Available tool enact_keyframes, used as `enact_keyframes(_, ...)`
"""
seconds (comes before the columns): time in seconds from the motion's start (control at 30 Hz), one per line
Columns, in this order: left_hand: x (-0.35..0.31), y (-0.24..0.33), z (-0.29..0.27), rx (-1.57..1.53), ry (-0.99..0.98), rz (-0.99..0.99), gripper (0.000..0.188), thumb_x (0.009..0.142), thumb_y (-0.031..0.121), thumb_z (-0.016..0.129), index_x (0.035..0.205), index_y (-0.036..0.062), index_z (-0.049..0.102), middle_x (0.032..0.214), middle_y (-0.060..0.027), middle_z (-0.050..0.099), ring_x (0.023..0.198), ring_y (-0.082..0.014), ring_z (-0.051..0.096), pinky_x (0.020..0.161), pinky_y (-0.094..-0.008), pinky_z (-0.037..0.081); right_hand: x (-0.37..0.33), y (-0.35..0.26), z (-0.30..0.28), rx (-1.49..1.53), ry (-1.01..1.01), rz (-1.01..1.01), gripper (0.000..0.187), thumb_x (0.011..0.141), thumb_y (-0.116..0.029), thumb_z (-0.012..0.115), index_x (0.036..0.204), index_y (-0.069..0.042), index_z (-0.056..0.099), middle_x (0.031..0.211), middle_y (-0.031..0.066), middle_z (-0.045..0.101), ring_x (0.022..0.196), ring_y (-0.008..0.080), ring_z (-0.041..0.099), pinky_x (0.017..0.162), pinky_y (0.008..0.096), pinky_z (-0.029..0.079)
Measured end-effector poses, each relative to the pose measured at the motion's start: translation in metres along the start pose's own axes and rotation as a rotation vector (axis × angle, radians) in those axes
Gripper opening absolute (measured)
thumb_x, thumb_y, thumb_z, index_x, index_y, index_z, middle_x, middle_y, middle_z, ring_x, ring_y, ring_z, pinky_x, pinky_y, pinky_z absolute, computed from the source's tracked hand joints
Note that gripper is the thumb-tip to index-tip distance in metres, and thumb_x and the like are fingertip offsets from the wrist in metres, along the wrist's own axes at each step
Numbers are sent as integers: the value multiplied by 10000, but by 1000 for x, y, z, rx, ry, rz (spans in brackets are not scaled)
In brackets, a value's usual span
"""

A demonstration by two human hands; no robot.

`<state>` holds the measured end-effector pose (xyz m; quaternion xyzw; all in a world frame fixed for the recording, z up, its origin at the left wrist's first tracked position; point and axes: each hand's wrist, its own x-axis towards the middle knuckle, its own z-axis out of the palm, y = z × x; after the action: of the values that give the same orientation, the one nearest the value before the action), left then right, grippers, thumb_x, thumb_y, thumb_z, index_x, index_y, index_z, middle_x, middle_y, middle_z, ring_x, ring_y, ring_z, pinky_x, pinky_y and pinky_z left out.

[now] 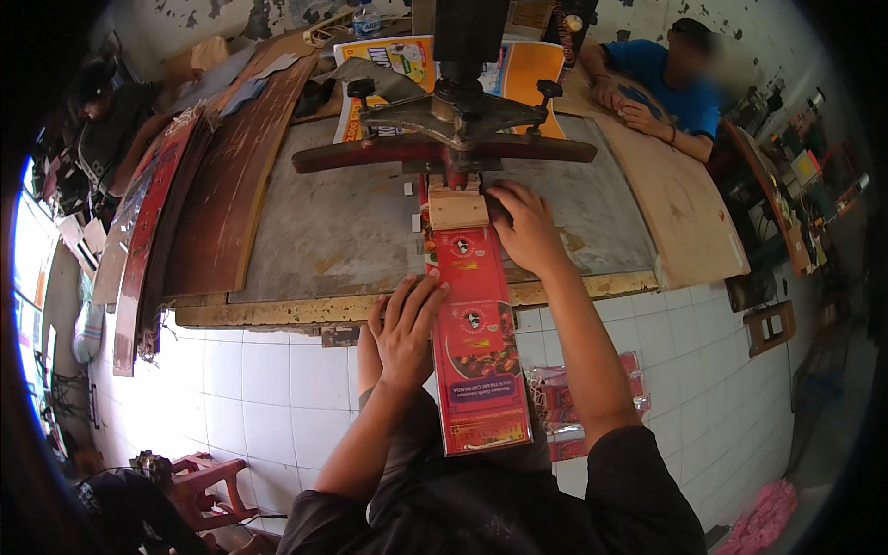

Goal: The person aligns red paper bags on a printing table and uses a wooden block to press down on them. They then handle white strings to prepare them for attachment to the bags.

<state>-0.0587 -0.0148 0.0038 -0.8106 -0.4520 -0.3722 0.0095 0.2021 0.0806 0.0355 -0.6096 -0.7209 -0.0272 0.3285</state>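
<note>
A long red printed cardboard sheet (479, 370) runs from beneath the press over the table's front edge to above my lap. On its far end sits a small wooden block (459, 209), under the press's ram. My left hand (407, 324) lies against the sheet's left edge, fingers stretched out and slightly apart, the tips touching it. At the block's right side is my right hand (529, 227), its fingers bent towards the block with the thumb apart; whether the fingertips touch the block is hard to tell. The black and red press (453, 129) stands above both.
Brown boards (231, 185) lie on the left of the metal-topped table (314, 222). Printed posters (532, 79) lie behind the press. At the back right a person in blue (661, 88) leans on a board. Red packets (564, 398) lie on the tiled floor.
</note>
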Motion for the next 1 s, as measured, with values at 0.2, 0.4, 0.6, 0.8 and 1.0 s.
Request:
enact_keyframes(0.2, 2, 3, -2, 26, -2, 16, 448, 946, 189, 653, 1393, 171, 675, 1522, 17, 630, 1437, -206, 538, 1195, -439, 273, -1, -2, -1, -60, -44, 10, 427, 969, -153, 586, 1379, -89, 684, 1442, 96, 626, 1391, 297, 527, 1169, 491, 391)
enact_keyframes(0.4, -1, 1, -2, 46, -24, 25, 472, 953, 228, 668, 1420, 162, 654, 1533, 6, 618, 1453, -223, 519, 1214, -437, 265, -2, 1, 3, -79, -42, -1, 427, 993, -169, 567, 1397, -88, 680, 1448, 92, 625, 1392, 297, 527, 1171, 493, 389)
enact_keyframes(0.6, 0, 3, -1, 11, 6, 9, 459, 946, 167, 658, 1405, 176, 669, 1536, 28, 620, 1443, -197, 532, 1192, -438, 275, -2, 3, 8, -100, -27, -12, 424, 1005, -176, 562, 1402, -81, 678, 1458, 94, 622, 1401, 297, 526, 1175, 501, 391)
enact_keyframes(0.8, -1, 1, -4, -10, -26, -6, 488, 925, 130, 659, 1411, 177, 662, 1547, 28, 607, 1451, -204, 523, 1198, -441, 272, -1, 0, 3, -57, -37, -15, 411, 1016, -191, 562, 1394, -89, 687, 1460, 94, 624, 1396, 297, 535, 1166, 497, 403)
enact_keyframes(1.0, -3, -3, 3, -3, 18, 15, 517, 905, 76, 625, 1411, 177, 657, 1542, 33, 605, 1451, -204, 523, 1208, -439, 269, 0, 1, 2, -54, -29, -33, 405, 1003, -181, 583, 1387, -95, 682, 1461, 86, 623, 1394, 300, 534, 1156, 495, 407)
